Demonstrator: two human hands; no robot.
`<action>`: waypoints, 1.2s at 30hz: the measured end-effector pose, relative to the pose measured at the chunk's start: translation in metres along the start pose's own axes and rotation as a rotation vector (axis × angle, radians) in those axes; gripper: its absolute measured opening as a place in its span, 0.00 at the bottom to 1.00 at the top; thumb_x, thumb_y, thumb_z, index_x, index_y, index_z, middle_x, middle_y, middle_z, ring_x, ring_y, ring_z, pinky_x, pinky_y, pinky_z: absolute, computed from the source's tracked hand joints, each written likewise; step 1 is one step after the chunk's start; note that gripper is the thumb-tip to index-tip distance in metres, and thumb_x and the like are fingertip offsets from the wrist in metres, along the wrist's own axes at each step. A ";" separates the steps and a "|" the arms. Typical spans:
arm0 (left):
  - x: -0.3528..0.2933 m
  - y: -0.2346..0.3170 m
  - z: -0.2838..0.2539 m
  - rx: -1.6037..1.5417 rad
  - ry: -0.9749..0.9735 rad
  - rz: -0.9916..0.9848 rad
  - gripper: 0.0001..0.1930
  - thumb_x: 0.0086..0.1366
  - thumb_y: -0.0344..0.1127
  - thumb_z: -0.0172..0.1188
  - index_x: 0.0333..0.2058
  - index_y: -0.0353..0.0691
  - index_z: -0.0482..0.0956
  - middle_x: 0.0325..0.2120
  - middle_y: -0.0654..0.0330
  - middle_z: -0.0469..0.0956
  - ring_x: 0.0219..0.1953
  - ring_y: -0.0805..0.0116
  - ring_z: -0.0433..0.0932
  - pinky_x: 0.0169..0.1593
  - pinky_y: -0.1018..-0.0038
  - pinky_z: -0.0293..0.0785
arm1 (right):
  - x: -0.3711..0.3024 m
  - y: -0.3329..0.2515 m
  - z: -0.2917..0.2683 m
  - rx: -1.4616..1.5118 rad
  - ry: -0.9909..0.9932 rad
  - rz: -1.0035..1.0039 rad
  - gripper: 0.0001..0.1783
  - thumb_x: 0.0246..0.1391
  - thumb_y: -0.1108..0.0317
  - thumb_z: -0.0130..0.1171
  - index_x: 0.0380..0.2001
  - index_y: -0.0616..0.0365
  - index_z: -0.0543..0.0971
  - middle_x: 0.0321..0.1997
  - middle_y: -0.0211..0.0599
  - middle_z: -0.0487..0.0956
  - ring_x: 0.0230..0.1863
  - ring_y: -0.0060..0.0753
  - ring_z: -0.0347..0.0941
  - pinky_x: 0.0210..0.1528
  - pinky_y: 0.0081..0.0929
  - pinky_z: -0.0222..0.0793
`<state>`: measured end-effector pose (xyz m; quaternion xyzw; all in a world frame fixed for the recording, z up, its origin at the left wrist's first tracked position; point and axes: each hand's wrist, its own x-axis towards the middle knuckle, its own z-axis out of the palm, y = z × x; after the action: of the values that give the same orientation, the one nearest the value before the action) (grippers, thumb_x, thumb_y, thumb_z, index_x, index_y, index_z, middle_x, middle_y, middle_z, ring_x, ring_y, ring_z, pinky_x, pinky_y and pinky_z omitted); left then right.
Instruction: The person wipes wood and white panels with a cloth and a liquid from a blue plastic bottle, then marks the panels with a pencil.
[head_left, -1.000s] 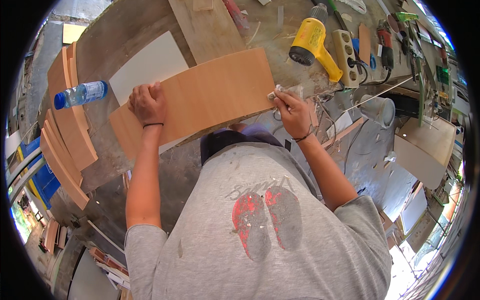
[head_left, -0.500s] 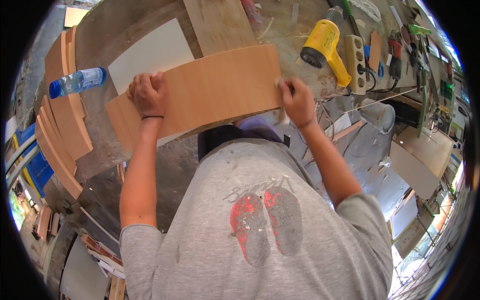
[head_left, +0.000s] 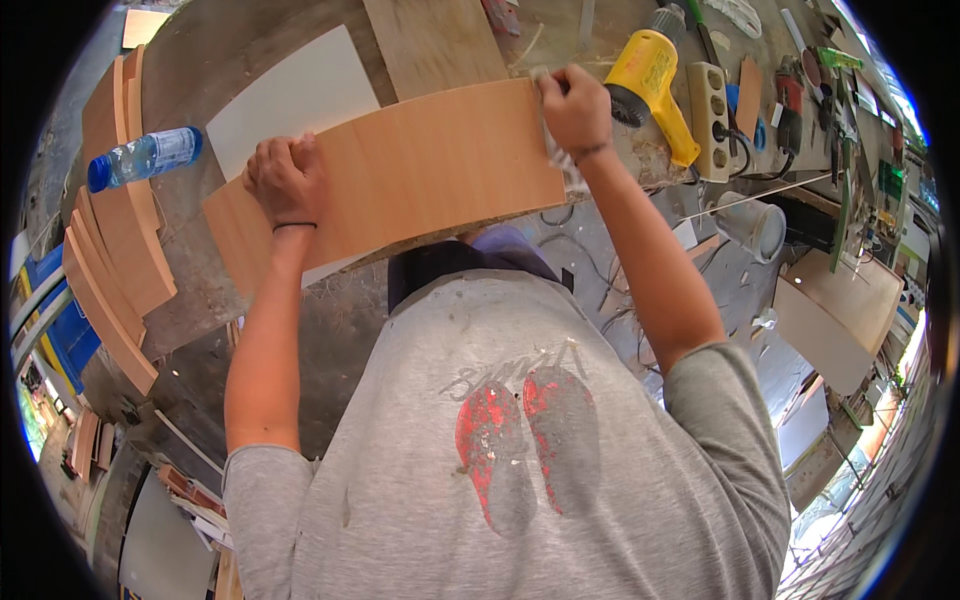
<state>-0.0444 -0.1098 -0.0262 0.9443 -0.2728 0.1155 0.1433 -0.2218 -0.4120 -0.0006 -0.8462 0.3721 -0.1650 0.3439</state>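
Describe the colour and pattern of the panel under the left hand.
The panel is light orange-brown with faint wood-like grain; the head view shows it best.

You wear a heather-grey T-shirt (head_left: 400, 470) with short sleeves (head_left: 722, 405) ending above your elbows. Its print (head_left: 483, 425) shows two long, rounded shapes like shoe soles, the left one mostly worn red, the right one largely dark grey with red flecks. Faded dark lettering (head_left: 512, 372) runs beside them. Small stains (head_left: 347, 507) mark the cloth. A thin black band (head_left: 294, 226) circles your left wrist; a dark band (head_left: 592, 152) circles your right.
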 end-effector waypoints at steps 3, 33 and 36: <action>-0.003 -0.003 -0.001 0.016 0.007 -0.032 0.14 0.63 0.49 0.55 0.28 0.44 0.74 0.34 0.60 0.76 0.43 0.55 0.73 0.50 0.59 0.60 | -0.018 0.001 -0.005 0.008 -0.034 0.005 0.13 0.51 0.62 0.58 0.26 0.62 0.78 0.25 0.50 0.79 0.30 0.54 0.76 0.34 0.37 0.72; -0.002 -0.001 -0.003 -0.011 0.022 0.011 0.15 0.63 0.49 0.54 0.27 0.45 0.74 0.32 0.61 0.76 0.41 0.56 0.73 0.48 0.59 0.61 | -0.062 -0.001 -0.027 0.048 -0.122 0.101 0.12 0.54 0.64 0.58 0.27 0.63 0.76 0.22 0.50 0.76 0.26 0.50 0.75 0.29 0.37 0.68; -0.002 -0.008 -0.002 0.018 0.031 0.002 0.15 0.63 0.50 0.54 0.28 0.44 0.74 0.32 0.61 0.76 0.41 0.55 0.73 0.49 0.58 0.61 | -0.086 0.005 -0.032 0.026 -0.156 0.095 0.11 0.54 0.64 0.57 0.28 0.62 0.77 0.22 0.51 0.77 0.26 0.50 0.75 0.29 0.36 0.68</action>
<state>-0.0423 -0.1016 -0.0268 0.9434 -0.2704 0.1327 0.1389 -0.2988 -0.3656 0.0163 -0.8334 0.3816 -0.0871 0.3901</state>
